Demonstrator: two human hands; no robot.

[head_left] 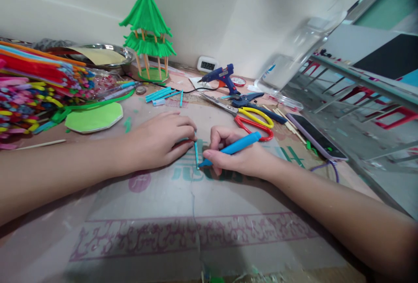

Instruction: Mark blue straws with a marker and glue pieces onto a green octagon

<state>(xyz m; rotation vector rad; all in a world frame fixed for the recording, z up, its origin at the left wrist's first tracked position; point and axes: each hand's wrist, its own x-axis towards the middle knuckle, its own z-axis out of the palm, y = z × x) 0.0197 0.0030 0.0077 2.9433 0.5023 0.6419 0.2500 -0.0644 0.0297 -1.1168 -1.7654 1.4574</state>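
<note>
My right hand (231, 150) is closed around a blue marker pen (241, 143), its tip touching the near end of a short, thin stick (197, 156). Most of that stick's visible side is coloured light blue, with a pale bit at the near end. My left hand (166, 139) lies palm down on the cardboard sheet (146, 204), fingertips closed on the stick's far end. Beyond my left hand lie several blue-coloured sticks (161, 94), with one more blue stick (181, 99) set apart on their right.
Scissors (253, 122), pliers (248, 99) and a blue glue gun (224, 76) lie behind my right hand. A phone (316, 137) is at the right edge. A green-roofed pagoda model (146, 35) stands at the back, with coloured pipe cleaners (39, 87) heaped at left.
</note>
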